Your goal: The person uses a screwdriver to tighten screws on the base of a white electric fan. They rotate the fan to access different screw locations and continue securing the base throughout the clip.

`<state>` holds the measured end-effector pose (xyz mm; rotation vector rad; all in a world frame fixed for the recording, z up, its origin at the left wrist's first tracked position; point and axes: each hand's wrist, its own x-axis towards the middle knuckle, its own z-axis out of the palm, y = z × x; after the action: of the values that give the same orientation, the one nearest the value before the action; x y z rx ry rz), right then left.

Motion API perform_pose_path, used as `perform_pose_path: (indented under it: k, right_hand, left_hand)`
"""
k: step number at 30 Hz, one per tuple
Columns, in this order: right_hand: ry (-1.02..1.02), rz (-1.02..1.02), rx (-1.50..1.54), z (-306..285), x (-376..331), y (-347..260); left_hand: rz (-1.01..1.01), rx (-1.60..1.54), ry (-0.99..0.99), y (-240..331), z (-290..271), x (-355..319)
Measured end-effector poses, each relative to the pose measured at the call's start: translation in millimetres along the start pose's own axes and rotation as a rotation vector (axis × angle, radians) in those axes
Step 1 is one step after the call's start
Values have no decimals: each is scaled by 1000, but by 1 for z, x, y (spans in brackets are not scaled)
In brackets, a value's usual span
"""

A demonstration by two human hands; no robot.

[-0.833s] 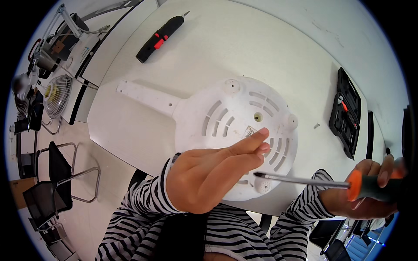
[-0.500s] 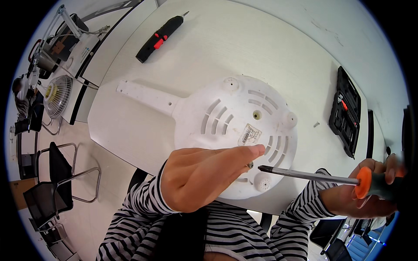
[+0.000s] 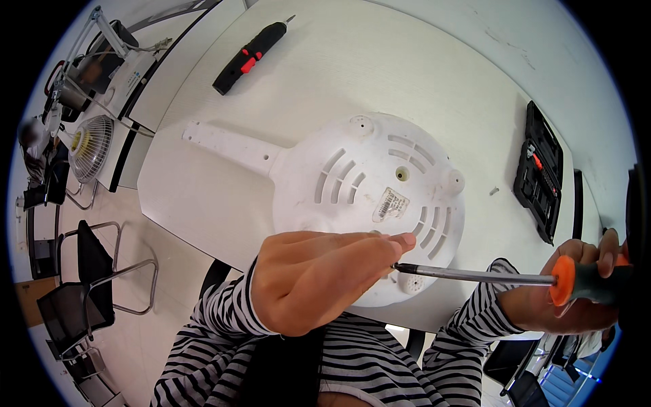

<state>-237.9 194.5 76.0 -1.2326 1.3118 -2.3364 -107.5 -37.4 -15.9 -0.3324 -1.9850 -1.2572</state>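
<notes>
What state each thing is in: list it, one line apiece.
Screwdriver, held, tip at left hand
Right hand, gripping screwdriver
Left hand, grip hidden
Slotted white base, lying flat
Tool case, open
Black-and-red tool, lying down, tip exposed
Small piece, lying loose
Fan, cannot tell whether running

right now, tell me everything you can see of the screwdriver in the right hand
The screwdriver has a long, straight, silvery metal shaft, a darker tip, and a thick handle with an orange collar and dark green grip, plastic or rubber by its look. The right hand grips the handle, whose far end is lost at the picture's dark edge. The shaft points left, nearly level in view, its tip over the white base beside the left hand; whether they touch is unclear.
</notes>
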Motion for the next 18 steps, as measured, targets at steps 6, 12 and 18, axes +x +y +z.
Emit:
perform_pose_path:
  k: [6,12,18]
  right_hand:
    - [88,-178,-61,5,-1,14]
    - [92,-155,-33,5,-1,15]
    - [120,-170,-9,3,-3,17]
  left_hand:
    - [26,-4,34,-1,2,-1]
    - [-32,56,-118,5,-9,3]
    - [7,40,-104,-1,-7,3]
